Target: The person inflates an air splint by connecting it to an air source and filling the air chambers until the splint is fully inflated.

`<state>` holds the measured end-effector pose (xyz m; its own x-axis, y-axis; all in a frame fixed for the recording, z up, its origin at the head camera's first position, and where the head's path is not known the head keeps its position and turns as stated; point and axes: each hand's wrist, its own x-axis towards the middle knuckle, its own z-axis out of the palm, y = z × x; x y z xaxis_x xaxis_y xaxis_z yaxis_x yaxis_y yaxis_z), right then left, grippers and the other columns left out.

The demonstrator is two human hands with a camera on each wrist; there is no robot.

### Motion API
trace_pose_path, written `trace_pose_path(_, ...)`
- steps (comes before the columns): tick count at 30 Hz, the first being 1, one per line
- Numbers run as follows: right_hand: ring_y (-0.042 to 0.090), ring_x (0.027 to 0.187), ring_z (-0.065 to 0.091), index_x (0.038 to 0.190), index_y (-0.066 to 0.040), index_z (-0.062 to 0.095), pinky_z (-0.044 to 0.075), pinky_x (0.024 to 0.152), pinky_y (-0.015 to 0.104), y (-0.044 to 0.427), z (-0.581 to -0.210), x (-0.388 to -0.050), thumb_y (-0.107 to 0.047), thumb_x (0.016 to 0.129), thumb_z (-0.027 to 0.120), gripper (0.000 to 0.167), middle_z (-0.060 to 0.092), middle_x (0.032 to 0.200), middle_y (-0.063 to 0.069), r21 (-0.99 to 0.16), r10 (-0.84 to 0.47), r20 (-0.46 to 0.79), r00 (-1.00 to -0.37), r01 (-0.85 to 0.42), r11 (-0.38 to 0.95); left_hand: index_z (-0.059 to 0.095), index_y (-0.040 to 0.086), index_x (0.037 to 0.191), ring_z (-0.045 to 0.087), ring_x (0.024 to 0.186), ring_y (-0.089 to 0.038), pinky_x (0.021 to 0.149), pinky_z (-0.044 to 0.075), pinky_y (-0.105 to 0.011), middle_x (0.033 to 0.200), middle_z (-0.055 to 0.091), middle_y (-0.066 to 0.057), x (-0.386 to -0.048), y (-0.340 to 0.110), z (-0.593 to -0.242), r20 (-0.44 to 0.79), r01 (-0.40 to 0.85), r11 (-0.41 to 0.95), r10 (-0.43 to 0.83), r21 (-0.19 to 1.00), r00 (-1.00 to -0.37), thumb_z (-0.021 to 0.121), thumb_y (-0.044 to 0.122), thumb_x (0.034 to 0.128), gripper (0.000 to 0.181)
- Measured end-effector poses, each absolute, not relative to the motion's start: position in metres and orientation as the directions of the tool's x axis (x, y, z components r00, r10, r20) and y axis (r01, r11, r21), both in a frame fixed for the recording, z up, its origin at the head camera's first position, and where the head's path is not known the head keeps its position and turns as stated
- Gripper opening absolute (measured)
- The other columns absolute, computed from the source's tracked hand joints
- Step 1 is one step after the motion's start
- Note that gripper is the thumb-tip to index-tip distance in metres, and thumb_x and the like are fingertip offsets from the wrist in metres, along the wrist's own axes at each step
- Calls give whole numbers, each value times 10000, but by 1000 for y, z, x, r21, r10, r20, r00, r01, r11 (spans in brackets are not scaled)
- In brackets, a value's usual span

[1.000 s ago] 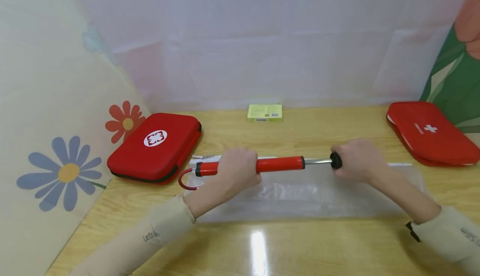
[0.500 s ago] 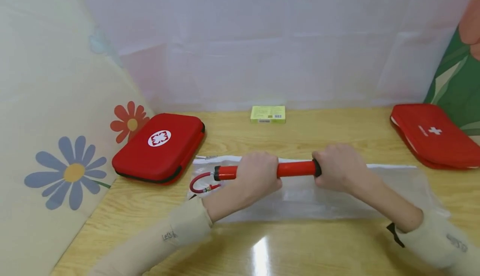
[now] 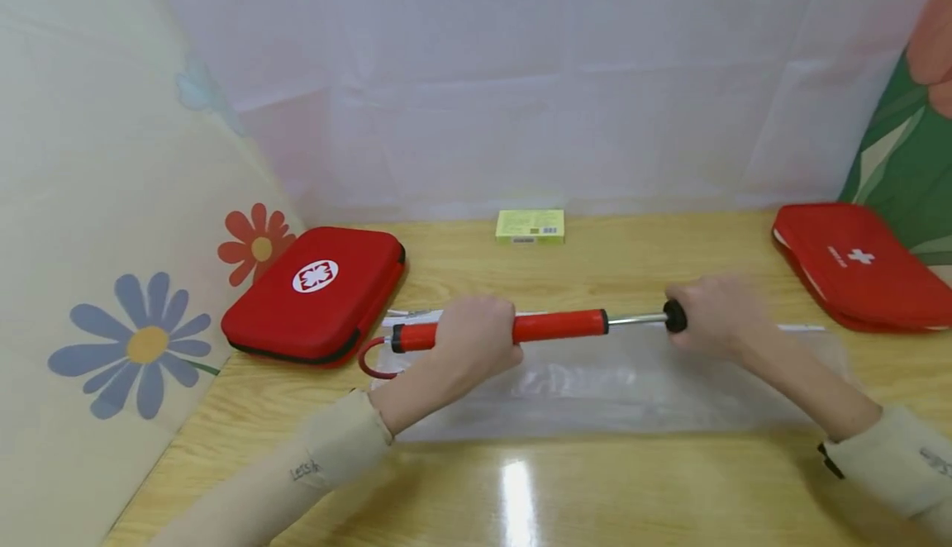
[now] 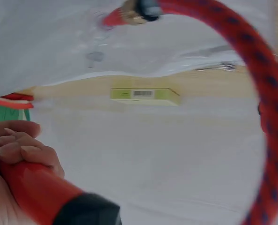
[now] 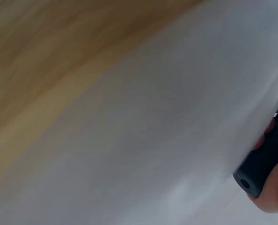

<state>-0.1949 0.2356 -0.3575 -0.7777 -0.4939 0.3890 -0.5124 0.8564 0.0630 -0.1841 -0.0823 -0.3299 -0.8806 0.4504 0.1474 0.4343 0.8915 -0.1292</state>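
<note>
In the head view a red hand pump (image 3: 559,325) is held level above a clear plastic bag (image 3: 595,406) on the table. The left hand (image 3: 476,340) grips its red barrel, and the right hand (image 3: 717,320) grips the black handle (image 3: 675,316). A length of silver rod (image 3: 636,319) shows between barrel and handle. From the barrel's left end curves a red hose, seen in the left wrist view as a red and blue braided hose (image 4: 270,103) with a brass and black fitting (image 4: 138,11) against the bag. The right wrist view shows fingers around the black handle (image 5: 263,157).
A red hard case (image 3: 316,291) with a white emblem lies left of the bag. At the back of the wooden table (image 3: 431,489) is a small yellow-green box (image 3: 530,225). On the right lies a red first aid pouch (image 3: 863,266). Floral cloths hang around the table.
The handle was out a second ago, against the barrel half a second ago, and is out again now. The hands have moved apart, left hand leftward and right hand rightward, both still gripping.
</note>
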Motion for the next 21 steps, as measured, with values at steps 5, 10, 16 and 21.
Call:
trace_pose_path(5,142,455,349,621,-185,462,286,417,309,203,-351,-183,-184,621,663,201,356,499,-61,27,-479,333,-813,-499,866,666,112,773,493,470,-155,413,394,-265,570,529,16,-177,-68,-325,117,429,899,437,-93,-892,746,302,757,207)
trace_pose_path(10,150,445,366,608,-193,459,273,411,299,173,-341,-178,-195,612,653,194,368,489,-57,41,-489,312,-814,-503,863,692,110,825,508,487,-156,431,407,-263,598,540,17,-172,-59,-322,114,419,904,426,-83,-897,759,343,763,251)
trace_pose_path(16,127,450,351,658,-158,500,266,436,260,158,-330,-177,-182,649,681,183,383,508,-51,49,-545,279,-791,-555,831,695,111,803,495,473,-148,429,415,-273,587,528,21,-168,-56,-324,175,434,896,444,-95,-879,743,326,754,225)
trace_pose_path(21,138,476,379,694,-171,494,309,440,294,182,-339,-185,-203,662,729,239,379,536,-71,33,-612,320,-724,-637,770,666,104,760,484,482,-148,447,427,-276,571,513,17,-171,-71,-326,142,494,863,505,-103,-852,707,289,773,190)
